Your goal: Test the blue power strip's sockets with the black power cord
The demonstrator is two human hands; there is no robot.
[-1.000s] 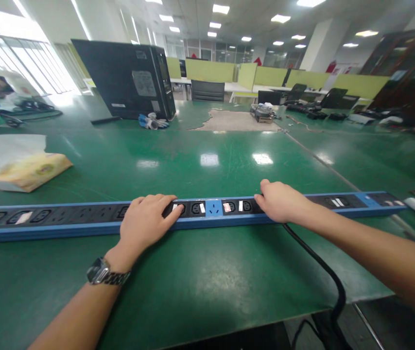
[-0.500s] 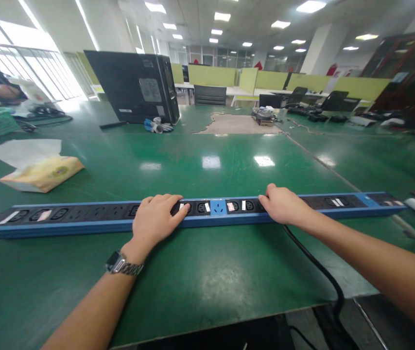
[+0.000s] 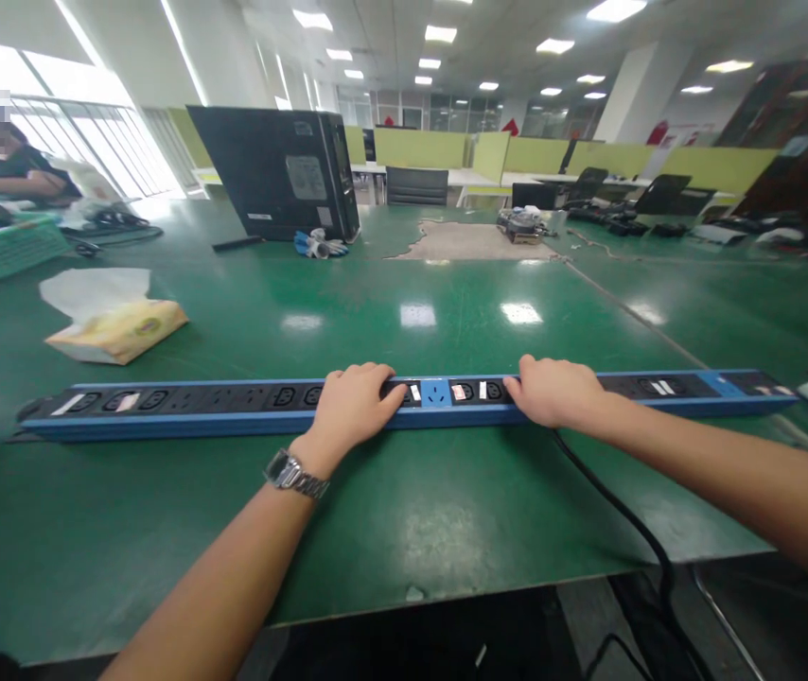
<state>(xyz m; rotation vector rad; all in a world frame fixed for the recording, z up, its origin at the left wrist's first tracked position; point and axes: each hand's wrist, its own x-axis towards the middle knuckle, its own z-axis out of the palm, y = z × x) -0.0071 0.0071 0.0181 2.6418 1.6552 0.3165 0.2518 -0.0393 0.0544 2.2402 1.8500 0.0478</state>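
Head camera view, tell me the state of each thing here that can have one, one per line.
Power strip: flat on the table, sockets up, nothing plugged in.
Left hand: palm down on the strip.
Right hand: palm down on the strip.
Cable: hangs over the table edge.
Tissue pack: open, a tissue sticking out.
Computer tower: upright.

Green worktables, lime desk partitions, bright windows at left, ceiling light panels.

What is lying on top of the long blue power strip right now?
Both hands rest on the power strip near its middle: left hand and right hand. Between them, sockets with small labels and a blue socket show. The sockets under the hands are covered.
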